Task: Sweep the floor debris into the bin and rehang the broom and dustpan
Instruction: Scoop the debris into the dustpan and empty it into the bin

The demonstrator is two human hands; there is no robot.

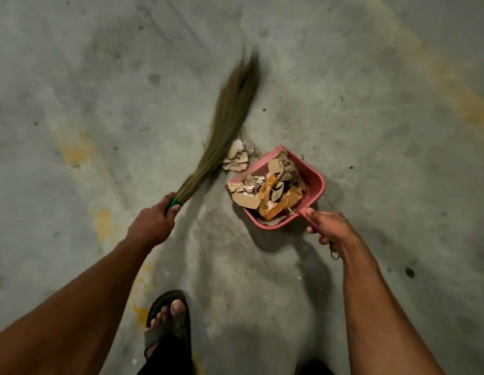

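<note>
One pink dustpan point(278, 185), well loaded with scraps, rests on the floor point(370, 104), our right hand point(330, 234) clenched on its handle. Just beyond its lip: one small pile of paper debris point(236, 158). Beside that: one broom point(230, 117), our left hand point(151, 226) gripping it; sweeping step, so next we judge a stroke toward the pan.

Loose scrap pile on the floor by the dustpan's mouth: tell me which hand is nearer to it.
Left. The left hand grips the broom handle just below-left of the scrap pile; the right hand holds the dustpan handle, beyond the pan.
</note>
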